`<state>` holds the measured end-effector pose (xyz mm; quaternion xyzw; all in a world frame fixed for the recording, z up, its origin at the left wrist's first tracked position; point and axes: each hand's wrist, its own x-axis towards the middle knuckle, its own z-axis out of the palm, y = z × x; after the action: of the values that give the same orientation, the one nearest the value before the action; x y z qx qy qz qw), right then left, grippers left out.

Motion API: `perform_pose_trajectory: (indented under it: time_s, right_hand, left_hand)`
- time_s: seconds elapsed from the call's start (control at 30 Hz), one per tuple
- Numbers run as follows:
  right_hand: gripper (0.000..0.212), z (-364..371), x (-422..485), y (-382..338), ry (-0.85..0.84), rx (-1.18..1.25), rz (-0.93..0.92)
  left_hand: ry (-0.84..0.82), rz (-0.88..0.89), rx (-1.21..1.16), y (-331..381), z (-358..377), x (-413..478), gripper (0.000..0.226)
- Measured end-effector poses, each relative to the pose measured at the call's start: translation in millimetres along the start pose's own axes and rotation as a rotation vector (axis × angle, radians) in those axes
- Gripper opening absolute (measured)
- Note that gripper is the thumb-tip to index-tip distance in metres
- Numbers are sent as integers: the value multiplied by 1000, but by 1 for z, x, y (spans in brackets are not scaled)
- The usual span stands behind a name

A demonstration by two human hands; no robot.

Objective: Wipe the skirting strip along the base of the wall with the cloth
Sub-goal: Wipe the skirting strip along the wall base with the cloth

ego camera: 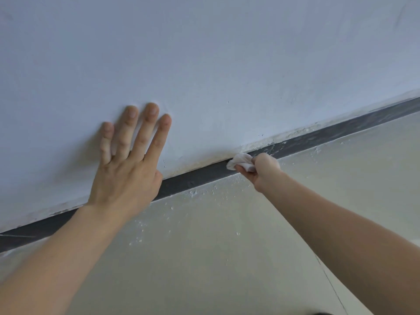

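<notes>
A dark grey skirting strip (200, 178) runs diagonally from lower left to upper right along the base of a pale wall (204, 53). My right hand (263, 171) is shut on a small crumpled white cloth (241, 162) and presses it against the strip near the middle of the view. Right of the cloth the strip shows pale streaks and dust; left of it the strip looks darker and cleaner. My left hand (129, 160) lies flat on the wall above the strip, fingers spread, holding nothing, its heel covering part of the strip.
A glossy pale floor (227, 246) fills the lower half, dotted with white specks near the strip. Flaky white plaster edges the wall's bottom (284, 137). A thin dark line (329, 283) crosses the floor at lower right.
</notes>
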<state>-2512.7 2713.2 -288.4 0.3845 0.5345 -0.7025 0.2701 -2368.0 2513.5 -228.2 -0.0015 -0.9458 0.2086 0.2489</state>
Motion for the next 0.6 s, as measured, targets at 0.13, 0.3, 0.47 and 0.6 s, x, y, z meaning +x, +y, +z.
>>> perform_pose_trajectory:
  time_s: [0.13,0.3,0.47,0.6]
  right_hand:
    - [22,-36,-1,-26,116,153,-146]
    - [18,-45,1,11,49,13,11]
    - [16,-4,12,63,-193,-92,159]
    - [44,-1,32,36,-134,-110,16]
  left_hand:
    - [74,-54,-139,22,1,5,88]
    - [119,91,-187,49,9,31,87]
    - [128,192,30,66,29,50,82]
    - [156,192,92,65,34,50,75]
